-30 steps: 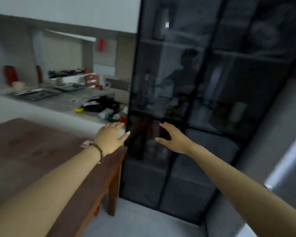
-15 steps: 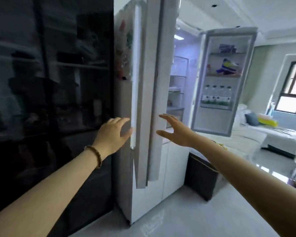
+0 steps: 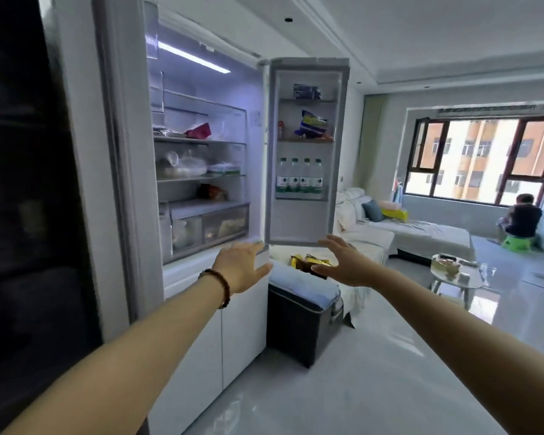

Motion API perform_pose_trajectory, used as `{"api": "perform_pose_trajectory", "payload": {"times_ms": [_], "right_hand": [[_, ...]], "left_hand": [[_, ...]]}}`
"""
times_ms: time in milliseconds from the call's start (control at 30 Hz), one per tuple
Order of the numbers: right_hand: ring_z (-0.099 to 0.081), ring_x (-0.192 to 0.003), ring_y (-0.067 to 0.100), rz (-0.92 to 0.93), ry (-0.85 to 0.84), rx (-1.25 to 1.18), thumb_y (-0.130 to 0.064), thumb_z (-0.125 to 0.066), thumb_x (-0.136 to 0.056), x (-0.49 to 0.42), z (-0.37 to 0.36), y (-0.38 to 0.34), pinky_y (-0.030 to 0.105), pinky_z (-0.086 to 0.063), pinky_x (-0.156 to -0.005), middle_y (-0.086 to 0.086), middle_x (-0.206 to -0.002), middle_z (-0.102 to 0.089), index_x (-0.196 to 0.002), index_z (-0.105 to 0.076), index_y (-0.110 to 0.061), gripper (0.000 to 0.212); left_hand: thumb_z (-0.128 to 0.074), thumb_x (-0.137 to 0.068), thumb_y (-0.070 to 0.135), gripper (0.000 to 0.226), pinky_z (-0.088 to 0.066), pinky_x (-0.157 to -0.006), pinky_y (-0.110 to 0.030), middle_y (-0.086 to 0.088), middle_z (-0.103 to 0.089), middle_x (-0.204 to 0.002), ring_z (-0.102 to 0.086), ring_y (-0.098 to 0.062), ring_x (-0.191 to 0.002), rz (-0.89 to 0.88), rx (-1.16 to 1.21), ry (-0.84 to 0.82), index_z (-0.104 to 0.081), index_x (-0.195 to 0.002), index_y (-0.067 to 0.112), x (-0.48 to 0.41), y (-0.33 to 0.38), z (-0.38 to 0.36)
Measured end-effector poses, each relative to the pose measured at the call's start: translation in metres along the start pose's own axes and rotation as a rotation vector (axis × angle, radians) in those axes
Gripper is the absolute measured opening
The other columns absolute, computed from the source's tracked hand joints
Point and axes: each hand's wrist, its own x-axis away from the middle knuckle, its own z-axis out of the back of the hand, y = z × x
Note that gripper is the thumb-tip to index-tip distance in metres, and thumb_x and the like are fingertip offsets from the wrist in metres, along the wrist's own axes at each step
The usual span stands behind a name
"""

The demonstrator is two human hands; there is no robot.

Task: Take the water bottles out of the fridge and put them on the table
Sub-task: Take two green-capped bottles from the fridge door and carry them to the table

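The head camera faces a white fridge (image 3: 132, 183) whose upper right door (image 3: 307, 152) stands swung wide open. On that door's lowest shelf four water bottles (image 3: 299, 176) with green labels stand upright in a row, touching side by side; the shelf above them holds a purple and yellow bag (image 3: 311, 127), and the top shelf a dark packet (image 3: 307, 91). Inside the fridge, left of the door, lit shelves carry bagged food, with clear drawers (image 3: 209, 229) beneath. The left hand (image 3: 242, 266), a bead bracelet (image 3: 222, 285) at its wrist, hovers below the door with fingers spread and empty. The right hand (image 3: 346, 263) hovers just under the door's bottom edge, fingers apart, touching nothing.
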Motion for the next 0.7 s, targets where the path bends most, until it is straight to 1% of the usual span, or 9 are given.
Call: {"api": "perform_pose_trajectory", "payload": {"times_ms": [133,233,333,400,467,567,633,700], "right_hand": [[-0.018,-0.145,0.025,0.016,0.022,0.001,-0.045,-0.055,-0.088,-0.039,0.008,0.059,0.04,-0.019,-0.118,0.002,-0.159,-0.009,-0.146,-0.025,-0.022,0.07],[-0.015,-0.146,0.024,0.022,-0.009,0.028,-0.049,-0.053,-0.088,-0.073,0.01,0.094,0.04,-0.017,-0.118,0.0,-0.16,-0.008,-0.148,-0.02,-0.022,0.073],[-0.015,-0.145,0.023,0.013,-0.037,0.02,-0.055,-0.046,-0.088,-0.112,0.01,0.122,0.039,-0.017,-0.118,-0.002,-0.16,-0.009,-0.149,-0.018,-0.023,0.074],[-0.019,-0.144,0.022,0.014,-0.028,-0.001,-0.057,-0.043,-0.089,-0.142,0.008,0.137,0.039,-0.02,-0.117,-0.001,-0.159,-0.014,-0.148,-0.021,-0.023,0.071],[-0.025,-0.142,0.022,0.016,-0.004,-0.007,-0.059,-0.041,-0.089,-0.174,0.006,0.15,0.039,-0.025,-0.115,0.001,-0.156,-0.023,-0.145,-0.026,-0.024,0.068],[-0.038,-0.135,0.021,0.019,0.019,0.036,-0.057,-0.042,-0.089,-0.226,0.003,0.17,0.037,-0.034,-0.107,0.001,-0.151,-0.035,-0.142,-0.033,-0.024,0.063],[-0.044,-0.13,0.02,0.002,0.032,0.057,-0.054,-0.045,-0.09,-0.263,0.003,0.182,0.034,-0.037,-0.103,0.001,-0.147,-0.04,-0.139,-0.038,-0.023,0.058],[-0.045,-0.129,0.02,-0.02,0.053,0.06,-0.053,-0.045,-0.09,-0.301,0.006,0.196,0.033,-0.037,-0.102,0.001,-0.146,-0.042,-0.137,-0.041,-0.023,0.056]], "left_hand": [[-0.039,-0.091,0.053,0.056,-0.036,-0.1,-0.035,-0.003,-0.046,-0.14,-0.042,-0.023,-0.126,0.031,0.052,0.009,-0.038,-0.138,0.023,-0.062,0.025,-0.026],[-0.037,-0.09,0.056,0.057,-0.038,-0.1,-0.037,-0.002,-0.05,-0.137,-0.044,-0.023,-0.124,0.042,0.034,0.021,-0.039,-0.137,0.025,-0.107,0.031,-0.041],[-0.034,-0.09,0.059,0.062,-0.036,-0.102,-0.039,-0.003,-0.047,-0.14,-0.042,-0.025,-0.127,0.089,0.018,0.009,-0.036,-0.139,0.021,-0.152,0.03,-0.055],[-0.032,-0.089,0.061,0.064,-0.035,-0.102,-0.04,-0.003,-0.046,-0.141,-0.04,-0.025,-0.128,0.112,0.011,-0.011,-0.035,-0.14,0.021,-0.186,0.024,-0.065],[-0.031,-0.089,0.061,0.062,-0.037,-0.1,-0.041,-0.004,-0.049,-0.137,-0.042,-0.025,-0.125,0.119,-0.011,-0.021,-0.039,-0.136,0.02,-0.225,0.014,-0.076],[-0.03,-0.089,0.062,0.062,-0.038,-0.098,-0.041,-0.005,-0.051,-0.134,-0.045,-0.024,-0.122,0.12,-0.053,-0.025,-0.043,-0.132,0.019,-0.287,-0.001,-0.092],[-0.03,-0.089,0.062,0.063,-0.039,-0.098,-0.04,-0.005,-0.048,-0.138,-0.046,-0.024,-0.124,0.119,-0.031,-0.026,-0.041,-0.135,0.019,-0.332,-0.011,-0.102],[-0.031,-0.09,0.061,0.064,-0.04,-0.098,-0.039,-0.005,-0.045,-0.141,-0.044,-0.023,-0.126,0.1,-0.013,-0.042,-0.038,-0.138,0.019,-0.378,-0.021,-0.11]]}}
